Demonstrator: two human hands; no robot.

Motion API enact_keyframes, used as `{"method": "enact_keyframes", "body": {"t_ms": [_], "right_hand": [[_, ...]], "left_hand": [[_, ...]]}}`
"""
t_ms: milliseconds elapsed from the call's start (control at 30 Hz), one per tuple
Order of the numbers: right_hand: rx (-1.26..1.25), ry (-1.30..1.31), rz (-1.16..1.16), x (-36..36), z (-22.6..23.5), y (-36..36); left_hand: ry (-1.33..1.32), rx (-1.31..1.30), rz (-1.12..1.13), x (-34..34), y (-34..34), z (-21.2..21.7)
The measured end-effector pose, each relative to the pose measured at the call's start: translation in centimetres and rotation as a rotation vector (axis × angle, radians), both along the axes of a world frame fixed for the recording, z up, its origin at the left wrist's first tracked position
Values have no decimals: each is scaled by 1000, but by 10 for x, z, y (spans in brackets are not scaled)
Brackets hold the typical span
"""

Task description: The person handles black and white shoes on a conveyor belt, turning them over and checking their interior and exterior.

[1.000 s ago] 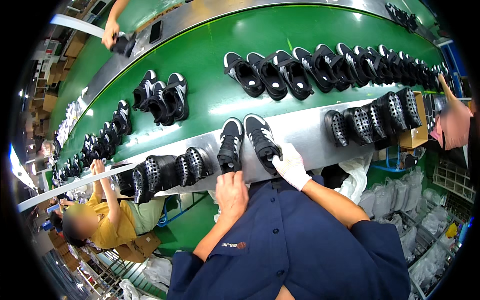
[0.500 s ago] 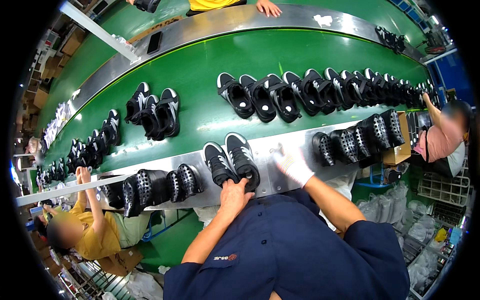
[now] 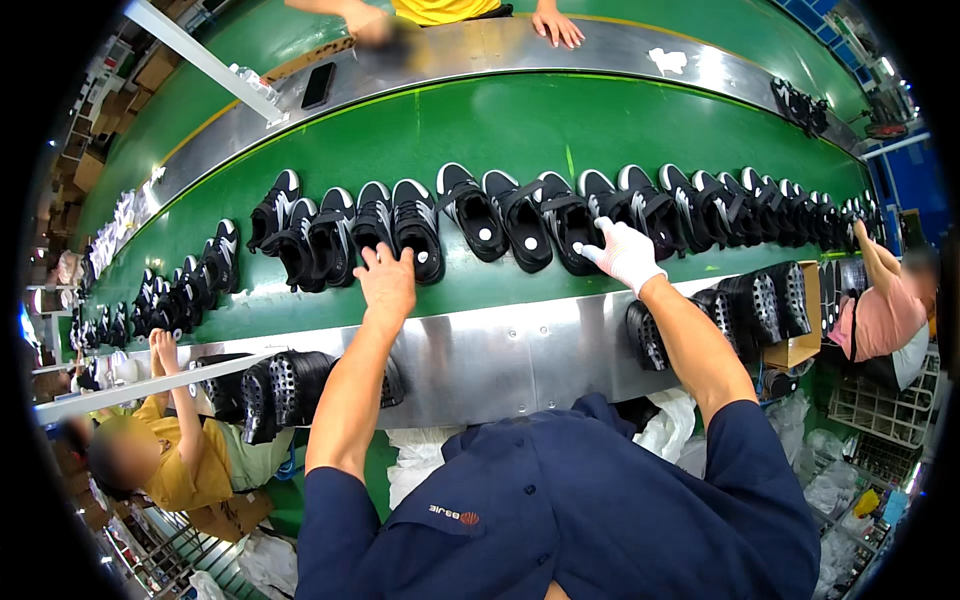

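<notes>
A pair of black sneakers with white soles (image 3: 398, 225) lies on the green conveyor belt (image 3: 500, 130), toes pointing away from me. My bare left hand (image 3: 386, 283) rests flat behind their heels, fingertips touching them. My right hand (image 3: 626, 252), in a white glove, lies on the belt with its fingers spread. They touch the heel of a black strapped shoe (image 3: 568, 222) in the long row running right.
A shiny metal ledge (image 3: 520, 350) runs between me and the belt. Black perforated shoes hang on its near side at left (image 3: 270, 390) and right (image 3: 750, 300). More shoe pairs (image 3: 300, 235) fill the belt. Other workers sit at lower left (image 3: 170, 450), right (image 3: 885, 310), and across the belt (image 3: 450, 12).
The black-and-white pair has gone from the metal ledge onto the green belt. Both my hands have reached forward with it, and the view has tilted toward the belt.
</notes>
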State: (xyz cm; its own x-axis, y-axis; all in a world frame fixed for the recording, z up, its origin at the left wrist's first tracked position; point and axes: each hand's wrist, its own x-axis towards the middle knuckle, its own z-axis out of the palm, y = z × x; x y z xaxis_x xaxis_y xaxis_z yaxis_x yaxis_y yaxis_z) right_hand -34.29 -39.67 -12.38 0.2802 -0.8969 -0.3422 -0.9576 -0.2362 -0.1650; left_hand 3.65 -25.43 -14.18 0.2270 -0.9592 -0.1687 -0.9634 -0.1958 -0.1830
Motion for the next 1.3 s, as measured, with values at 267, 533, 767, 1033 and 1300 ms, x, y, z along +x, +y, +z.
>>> {"method": "enact_keyframes", "body": {"t_ms": [267, 533, 767, 1033, 1300], "right_hand": [[-165, -46, -170, -16, -36, -45], [-167, 51, -226, -50, -50, -131], [-100, -551, -221, -15, 39, 26], [77, -682, -584, -15, 56, 239], [-682, -32, -563, -115, 79, 262]], "left_hand": [[461, 101, -145, -139, -55, 20], [557, 154, -104, -147, -93, -16], [614, 94, -321, -163, 15, 62], [746, 324, -225, -147, 140, 53], [789, -169, -290, -128, 139, 99]]}}
